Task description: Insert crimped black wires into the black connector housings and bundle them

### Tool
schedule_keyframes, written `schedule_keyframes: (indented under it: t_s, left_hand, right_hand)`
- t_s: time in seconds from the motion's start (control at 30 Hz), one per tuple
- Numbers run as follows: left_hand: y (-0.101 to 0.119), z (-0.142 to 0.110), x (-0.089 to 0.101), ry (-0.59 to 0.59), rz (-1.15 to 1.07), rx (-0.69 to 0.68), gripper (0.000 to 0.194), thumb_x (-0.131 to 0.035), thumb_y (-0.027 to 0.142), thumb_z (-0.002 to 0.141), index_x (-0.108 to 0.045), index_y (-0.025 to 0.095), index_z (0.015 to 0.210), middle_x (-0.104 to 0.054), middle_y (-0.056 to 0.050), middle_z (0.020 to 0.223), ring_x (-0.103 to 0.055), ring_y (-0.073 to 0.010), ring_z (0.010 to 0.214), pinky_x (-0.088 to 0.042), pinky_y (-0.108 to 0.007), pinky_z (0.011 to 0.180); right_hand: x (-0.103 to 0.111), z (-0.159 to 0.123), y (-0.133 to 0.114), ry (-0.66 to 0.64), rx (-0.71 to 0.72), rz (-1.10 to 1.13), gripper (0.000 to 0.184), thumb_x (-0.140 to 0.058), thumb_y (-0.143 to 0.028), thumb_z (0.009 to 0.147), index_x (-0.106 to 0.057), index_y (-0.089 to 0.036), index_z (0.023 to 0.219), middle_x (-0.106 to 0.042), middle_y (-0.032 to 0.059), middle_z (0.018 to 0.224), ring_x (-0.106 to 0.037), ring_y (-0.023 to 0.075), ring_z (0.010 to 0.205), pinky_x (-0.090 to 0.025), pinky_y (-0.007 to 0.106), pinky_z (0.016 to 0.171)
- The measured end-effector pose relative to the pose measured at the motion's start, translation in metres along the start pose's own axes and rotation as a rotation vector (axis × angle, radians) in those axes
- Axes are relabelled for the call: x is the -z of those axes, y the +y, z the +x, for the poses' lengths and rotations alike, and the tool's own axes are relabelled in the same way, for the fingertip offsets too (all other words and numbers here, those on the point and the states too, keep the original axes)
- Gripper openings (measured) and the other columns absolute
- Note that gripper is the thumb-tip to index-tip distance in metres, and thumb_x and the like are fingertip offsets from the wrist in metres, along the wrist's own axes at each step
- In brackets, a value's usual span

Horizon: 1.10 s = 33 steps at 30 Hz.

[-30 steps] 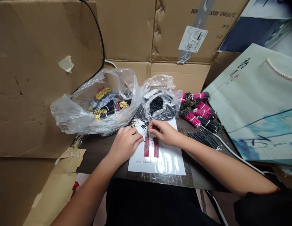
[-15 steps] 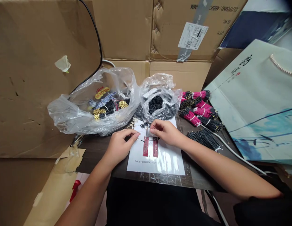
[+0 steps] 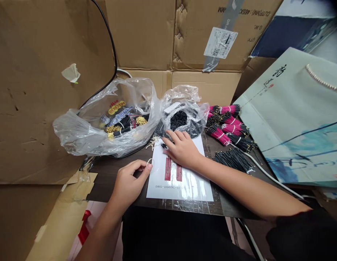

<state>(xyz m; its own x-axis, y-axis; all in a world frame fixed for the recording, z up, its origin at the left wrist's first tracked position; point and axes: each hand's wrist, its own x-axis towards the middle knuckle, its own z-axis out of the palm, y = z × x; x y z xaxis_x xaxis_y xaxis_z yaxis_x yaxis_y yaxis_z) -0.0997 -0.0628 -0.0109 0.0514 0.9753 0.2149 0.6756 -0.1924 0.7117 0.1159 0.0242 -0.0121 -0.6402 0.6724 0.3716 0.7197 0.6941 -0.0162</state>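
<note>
My left hand (image 3: 131,181) is closed in a pinch beside the left edge of the printed sheet (image 3: 184,190). A short, thin white wire (image 3: 149,160) curves up from between its thumb and forefinger. My right hand (image 3: 181,149) is open over the top of the sheet, fingers slightly apart, reaching among small black tube pieces (image 3: 164,146); its fingertips partly hide them. Below this hand, two red printed shapes (image 3: 167,168) show on the sheet. Just left of the sheet's top lies a small heap of white wires (image 3: 152,143).
A plastic bag of black tube pieces (image 3: 179,119) stands behind the sheet. Another clear bag (image 3: 84,134) holds wire bundles. On the right are pink and black wire bundles (image 3: 230,127), loose black wires (image 3: 233,159), a white cable (image 3: 262,172) and a paper bag (image 3: 298,108).
My left hand has drawn back left and down, with the white wire now visible in its pinch. My right hand has opened from a pinch and spread over the black pieces.
</note>
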Motion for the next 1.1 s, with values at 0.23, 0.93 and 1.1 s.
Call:
schedule_keyframes:
  t_s: [0.23, 0.93, 1.1]
  left_hand:
    - [0.02, -0.001, -0.004, -0.228, -0.095, -0.089, 0.017, -0.055, 0.032, 0.091, -0.064, 0.021, 0.081, -0.063, 0.002, 0.08, -0.056, -0.0125, 0.076, -0.041, -0.025, 0.072]
    - [0.114, 0.016, -0.073, -0.278, 0.269, -0.745, 0.018, -0.049, 0.022, 0.083, -0.051, 0.016, 0.066, -0.05, 0.0, 0.064, -0.042, -0.0157, 0.066, -0.031, -0.038, 0.074]
    - [0.137, 0.037, -0.083, -0.499, 0.308, -0.889, 0.027, -0.044, 0.033, 0.094, -0.055, 0.017, 0.076, -0.055, -0.001, 0.072, -0.048, -0.0164, 0.073, -0.033, -0.035, 0.074]
  right_hand:
    - [0.037, -0.032, -0.01, -0.083, -0.054, 0.739, 0.041, -0.054, -0.037, 0.091, -0.049, -0.018, 0.127, -0.058, 0.0089, 0.123, -0.051, 0.0193, 0.109, -0.04, 0.035, 0.096]
    - [0.075, -0.158, -0.017, -0.442, -0.589, 1.446, 0.019, -0.052, -0.027, 0.091, -0.068, -0.017, 0.09, -0.058, -0.0029, 0.057, -0.049, 0.0061, 0.038, -0.034, 0.018, 0.039]
    - [0.099, -0.174, 0.001, -0.203, -0.437, 0.886, 0.013, -0.064, -0.031, 0.085, -0.071, -0.021, 0.08, -0.065, -0.001, 0.072, -0.061, 0.0107, 0.065, -0.045, 0.022, 0.061]
